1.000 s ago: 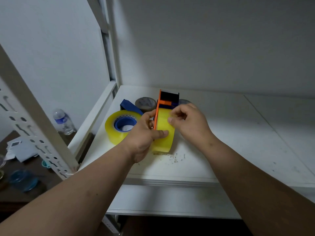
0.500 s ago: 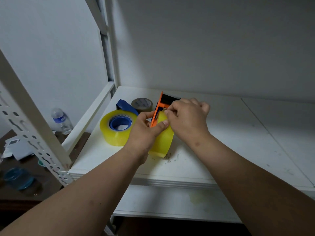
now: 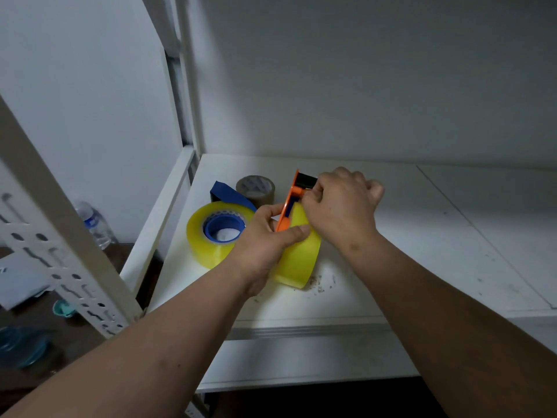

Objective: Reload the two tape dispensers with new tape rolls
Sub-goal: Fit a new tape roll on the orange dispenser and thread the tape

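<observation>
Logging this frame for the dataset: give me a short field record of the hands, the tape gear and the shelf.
left hand: grips yellow roll in orange dispenser
right hand: closed at dispenser's top end
second roll: yellow, lying flat on blue dispenser, left
brown roll: flat, behind
shelf: white, debris near held roll

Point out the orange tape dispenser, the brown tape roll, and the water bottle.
Orange plastic tape dispenser (image 3: 285,209): head view, on its orange side plate.
Brown tape roll (image 3: 256,188): head view, on its flat top face.
Clear plastic water bottle (image 3: 95,227): head view, on its body.

Yellow roll (image 3: 298,260) upright in orange dispenser (image 3: 286,206)
</observation>
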`<state>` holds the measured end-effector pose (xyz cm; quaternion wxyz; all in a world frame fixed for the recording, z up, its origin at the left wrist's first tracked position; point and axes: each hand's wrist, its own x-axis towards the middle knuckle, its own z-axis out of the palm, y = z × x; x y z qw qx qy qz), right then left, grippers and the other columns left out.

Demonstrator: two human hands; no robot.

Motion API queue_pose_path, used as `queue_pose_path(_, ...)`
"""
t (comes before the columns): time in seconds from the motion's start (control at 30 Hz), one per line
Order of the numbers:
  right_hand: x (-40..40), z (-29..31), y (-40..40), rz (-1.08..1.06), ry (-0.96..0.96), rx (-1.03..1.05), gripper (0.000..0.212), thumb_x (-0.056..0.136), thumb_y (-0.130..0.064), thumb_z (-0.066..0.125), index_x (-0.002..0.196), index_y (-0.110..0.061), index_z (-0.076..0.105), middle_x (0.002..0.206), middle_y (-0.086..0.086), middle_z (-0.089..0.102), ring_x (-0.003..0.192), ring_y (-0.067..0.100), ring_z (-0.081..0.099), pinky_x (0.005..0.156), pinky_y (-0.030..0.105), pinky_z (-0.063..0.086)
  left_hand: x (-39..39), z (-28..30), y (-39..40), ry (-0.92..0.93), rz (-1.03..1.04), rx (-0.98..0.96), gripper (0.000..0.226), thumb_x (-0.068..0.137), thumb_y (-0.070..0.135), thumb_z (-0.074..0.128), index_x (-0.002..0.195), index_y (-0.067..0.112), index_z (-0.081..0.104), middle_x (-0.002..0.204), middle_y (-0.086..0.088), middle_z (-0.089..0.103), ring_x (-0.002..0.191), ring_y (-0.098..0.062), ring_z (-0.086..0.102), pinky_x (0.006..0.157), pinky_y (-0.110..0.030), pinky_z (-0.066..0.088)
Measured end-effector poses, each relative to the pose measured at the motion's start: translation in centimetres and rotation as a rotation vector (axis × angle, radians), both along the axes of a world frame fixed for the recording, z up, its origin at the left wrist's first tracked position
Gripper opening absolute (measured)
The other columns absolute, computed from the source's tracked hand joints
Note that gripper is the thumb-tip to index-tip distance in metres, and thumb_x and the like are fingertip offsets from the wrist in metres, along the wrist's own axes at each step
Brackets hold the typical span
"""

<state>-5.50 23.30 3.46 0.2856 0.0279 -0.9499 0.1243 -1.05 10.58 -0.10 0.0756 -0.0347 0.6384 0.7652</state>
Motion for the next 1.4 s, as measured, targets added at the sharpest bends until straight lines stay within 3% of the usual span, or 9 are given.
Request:
queue_pose_path(0.1, -0.1, 0.0, -0.3, -0.03, -0.017, -0.01, 0.015, 0.073, -0.029, 0.047, 0.064, -0.019, 0.054, 0.081, 0.001, 0.058, 0.087, 0.027, 0.051, 0.074, 0.036, 0.017, 0.0, -0.4, 0.0, 0.06, 0.018, 0.007, 0.046, 0.084, 0.015, 0.076, 0.125, 0.011, 0.055, 0.103, -0.016, 0.069, 0.096, -0.027, 0.068, 0.088, -0.041, 0.054)
queue_pose_path(0.3, -0.1, 0.1, -1.0, -0.076, -0.027, -0.006, 0.014, 0.072, -0.028, 0.045, 0.063, -0.019, 0.05, 0.076, 0.0, 0.051, 0.084, 0.026, 0.051, 0.074, 0.037, 0.02, -0.3, -1.2, -0.6, 0.134, 0.106, -0.045, 0.029, 0.081, 0.029, 0.078, 0.104, 0.016, 0.064, 0.056, 0.016, 0.052, 0.058, -0.001, 0.05, 0.059, -0.015, 0.043)
queue_pose_path(0.4, 0.1, -0.1, -1.2, -0.085, -0.038, 0.012, 0.014, 0.075, -0.026, 0.046, 0.064, -0.018, 0.05, 0.077, 0.001, 0.05, 0.083, 0.028, 0.052, 0.075, 0.038, 0.022, -0.2, -1.2, -1.3, 0.12, 0.136, -0.082, 0.026, 0.081, 0.042, 0.075, 0.095, 0.021, 0.068, 0.07, 0.003, 0.047, 0.064, -0.007, 0.045, 0.064, -0.023, 0.04)
queue_pose_path(0.53, 0.3, -0.2, -1.7, -0.058, -0.018, 0.064, 0.015, 0.079, -0.026, 0.048, 0.066, -0.018, 0.051, 0.078, 0.0, 0.047, 0.083, 0.027, 0.052, 0.075, 0.037, 0.02, 0.0, -0.9, -2.2, 0.061, 0.047, -0.142, 0.044, 0.077, 0.056, 0.071, 0.103, 0.022, 0.068, 0.095, -0.018, 0.065, 0.083, -0.014, 0.059, 0.085, -0.039, 0.054)
queue_pose_path(0.7, 0.0, 0.4, -1.9, -0.037, -0.038, 0.117, 0.016, 0.08, -0.024, 0.048, 0.066, -0.018, 0.052, 0.078, 0.0, 0.046, 0.083, 0.027, 0.052, 0.078, 0.038, 0.022, 0.1, -1.0, -2.9, 0.012, -0.104, -0.076, 0.061, 0.062, 0.035, 0.083, 0.117, 0.022, 0.059, 0.11, -0.012, 0.072, 0.099, -0.028, 0.072, 0.089, -0.047, 0.058)
queue_pose_path(0.9, -0.2, 0.4, -1.8, -0.05, -0.064, 0.061, 0.015, 0.077, -0.023, 0.047, 0.064, -0.016, 0.05, 0.077, 0.001, 0.049, 0.083, 0.026, 0.051, 0.076, 0.037, 0.02, 0.2, -1.4, -2.6, 0.097, -0.024, -0.076, 0.052, 0.062, 0.038, 0.084, 0.108, 0.025, 0.063, 0.085, 0.004, 0.07, 0.083, -0.015, 0.069, 0.08, -0.034, 0.058)
queue_pose_path(1.03, -0.3, 0.7, -1.9, -0.029, -0.064, 0.083, 0.017, 0.079, -0.023, 0.047, 0.063, -0.018, 0.045, 0.078, 0.001, 0.048, 0.082, 0.026, 0.051, 0.082, 0.04, 0.025, -0.1, -1.2, -2.2, 0.094, 0.063, -0.074, 0.052, 0.063, 0.045, 0.082, 0.102, 0.015, 0.067, 0.082, -0.004, 0.061, 0.08, -0.022, 0.062, 0.086, -0.052, 0.055)
queue_pose_path(1.13, -0.4, 0.8, -1.8, -0.019, -0.07, 0.114, 0.017, 0.082, -0.024, 0.048, 0.066, -0.017, 0.047, 0.079, 0.001, 0.046, 0.085, 0.027, 0.052, 0.084, 0.041, 0.025, -0.4, -0.9, -2.1, 0.09, 0.083, -0.065, 0.054, 0.063, 0.049, 0.081, 0.099, 0.01, 0.069, 0.078, -0.006, 0.057, 0.077, -0.025, 0.057, 0.081, -0.05, 0.053)
queue_pose_path(1.4, -0.8, 0.4, -2.6, -0.003, 0.017, 0.169, 0.018, 0.083, -0.025, 0.049, 0.066, -0.018, 0.048, 0.081, 0.003, 0.051, 0.086, 0.028, 0.052, 0.083, 0.041, 0.024, -1.2, -0.3, -2.7, 0.043, 0.105, -0.133, 0.043, 0.07, 0.05, 0.08, 0.097, 0.018, 0.068, 0.105, -0.017, 0.073, 0.1, -0.036, 0.07, 0.089, -0.057, 0.056)
